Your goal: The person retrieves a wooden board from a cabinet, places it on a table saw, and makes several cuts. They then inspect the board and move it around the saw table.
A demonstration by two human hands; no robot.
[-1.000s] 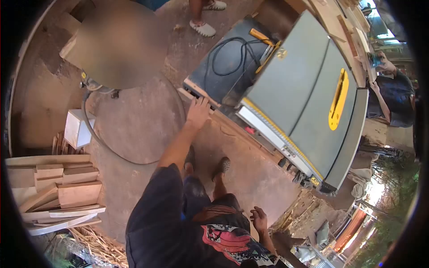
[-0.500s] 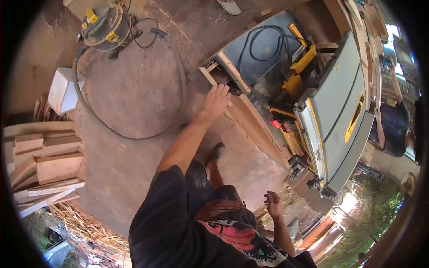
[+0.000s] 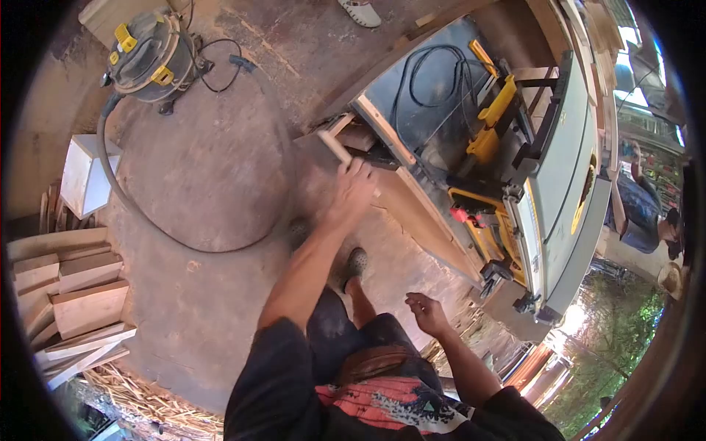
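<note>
My left hand [image 3: 356, 189] reaches forward with its fingers wrapped over the edge of a light wooden strip [image 3: 334, 147]. The strip lies across the front of an opening in a low wooden stand, and the far part of the opening [image 3: 358, 137] shows dark inside. What is under my palm is hidden. My right hand [image 3: 429, 314] hangs in the air at the lower right, away from the stand, with loosely bent fingers and nothing in it. A table saw [image 3: 570, 198] with yellow parts rests on the stand.
A shop vacuum [image 3: 151, 62] with a long looped hose [image 3: 184, 248] is on the floor at left. Below it are a white box [image 3: 88, 175] and stacked wood blocks [image 3: 88, 307]. Another person's shoe [image 3: 360, 12] is at the top; a person [image 3: 640, 209] is at far right.
My left hand and the strip have shifted toward me, and a wider gap shows behind the strip. My right hand has moved left and up. The whole view has shifted slightly.
</note>
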